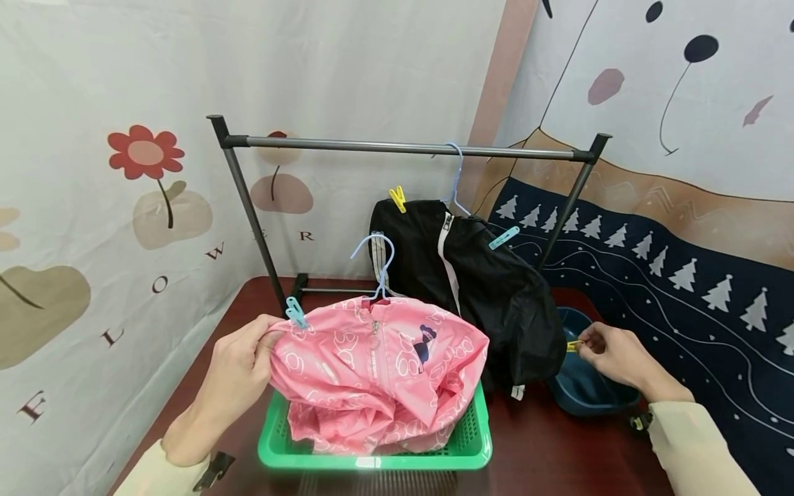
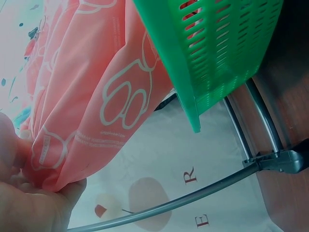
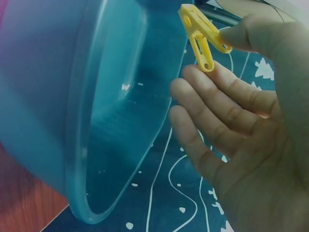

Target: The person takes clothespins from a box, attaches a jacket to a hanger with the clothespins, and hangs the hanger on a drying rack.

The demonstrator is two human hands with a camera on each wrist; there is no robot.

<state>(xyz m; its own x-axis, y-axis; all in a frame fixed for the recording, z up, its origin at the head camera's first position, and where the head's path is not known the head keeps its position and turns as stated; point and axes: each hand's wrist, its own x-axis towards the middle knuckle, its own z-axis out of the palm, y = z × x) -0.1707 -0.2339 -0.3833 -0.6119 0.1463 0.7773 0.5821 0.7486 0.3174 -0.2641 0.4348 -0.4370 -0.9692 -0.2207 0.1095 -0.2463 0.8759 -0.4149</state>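
My left hand (image 1: 238, 362) pinches the shoulder edge of a pink printed jacket (image 1: 347, 365), which is on a blue hanger (image 1: 382, 265). A light-blue clothespin (image 1: 296, 312) is clipped on the jacket close to that hand. The jacket's lower part lies bunched in a green basket (image 1: 374, 463). Over the blue basin (image 1: 595, 403), my right hand (image 1: 614, 355) holds a yellow clothespin (image 3: 203, 36) between thumb and index finger, with the other fingers loosely bent in the right wrist view.
Behind stands a metal rack (image 1: 397, 146). From its bar hangs a black jacket (image 1: 484, 275) on a blue hanger (image 1: 457, 176), with a yellow clothespin (image 1: 398, 199) and a light-blue clothespin (image 1: 504, 238) on its shoulders. Printed cloth (image 1: 372, 69) lines the back.
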